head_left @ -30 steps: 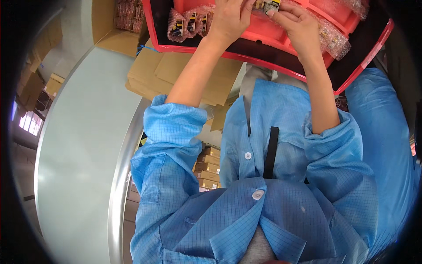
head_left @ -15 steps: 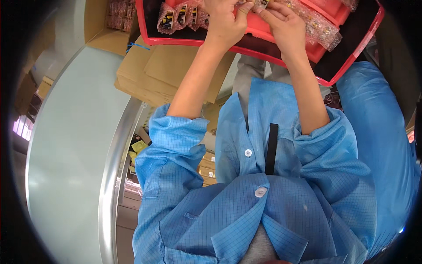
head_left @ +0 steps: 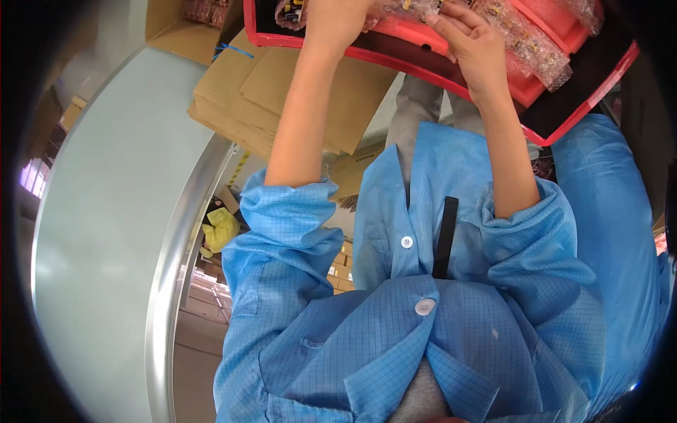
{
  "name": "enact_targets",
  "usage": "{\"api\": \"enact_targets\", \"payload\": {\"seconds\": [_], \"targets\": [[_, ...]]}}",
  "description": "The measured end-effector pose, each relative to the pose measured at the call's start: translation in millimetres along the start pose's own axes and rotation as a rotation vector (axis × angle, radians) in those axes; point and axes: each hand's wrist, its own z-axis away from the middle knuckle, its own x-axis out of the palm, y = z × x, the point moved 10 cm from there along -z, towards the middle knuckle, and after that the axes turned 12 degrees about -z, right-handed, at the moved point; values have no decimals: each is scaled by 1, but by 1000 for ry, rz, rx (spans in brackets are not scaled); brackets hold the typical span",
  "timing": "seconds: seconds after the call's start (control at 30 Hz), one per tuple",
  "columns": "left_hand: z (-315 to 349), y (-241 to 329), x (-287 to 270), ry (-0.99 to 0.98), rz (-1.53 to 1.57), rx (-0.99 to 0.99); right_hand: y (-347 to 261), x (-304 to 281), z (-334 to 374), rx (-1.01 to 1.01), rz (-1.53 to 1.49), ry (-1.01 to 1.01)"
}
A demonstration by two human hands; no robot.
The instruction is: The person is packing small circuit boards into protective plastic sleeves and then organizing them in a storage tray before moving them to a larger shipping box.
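Note:
A strip of clear bubble wrap (head_left: 412,8) with small parts inside spans my two hands at the top edge. My right hand (head_left: 476,53) is closed, its thumb and forefinger pinching the right end of this strip. My left hand (head_left: 340,21) is at the strip's other end and seems closed on it, though the picture's edge cuts off most of its fingers. Both hands are above a red-rimmed black bin (head_left: 451,83). Red trays (head_left: 525,86) lie in the bin, with more bubble-wrapped parts (head_left: 539,53) on them, showing yellow and black bits.
Flattened brown cardboard (head_left: 247,106) juts out below the bin's left side. A pale table with a metal edge (head_left: 99,211) runs down the left. An open carton (head_left: 180,39) with pink-wrapped items stands at the upper left. Blue sheeting (head_left: 606,190) hangs at the right.
The view has shifted, so the bin sits higher and farther right. My left hand has moved up and left, partly out of the picture. The hands are farther apart, with the bubble wrap between them.

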Motion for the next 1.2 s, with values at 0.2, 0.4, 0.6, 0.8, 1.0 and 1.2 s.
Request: {"api": "enact_targets", "payload": {"seconds": [0.2,0.4,0.6,0.8,1.0,1.2], "targets": [[16,-32,32,-481,165,-214,-7,0,19,243,351,251],[46,-6,43,-484,804,-492,-9,-6,20,232,301,239],[48,-57,41,-378,767,-494,-11,18,30,75,375,202],[52,-42,43,-381,777,-439,-28,25,36,-89,807,204],[61,-57,53,-420,730,-468,-25,10,38,-101,633,253],[73,-54,75,-474,998,-542,-39,25,53,-99,730,55]]}}
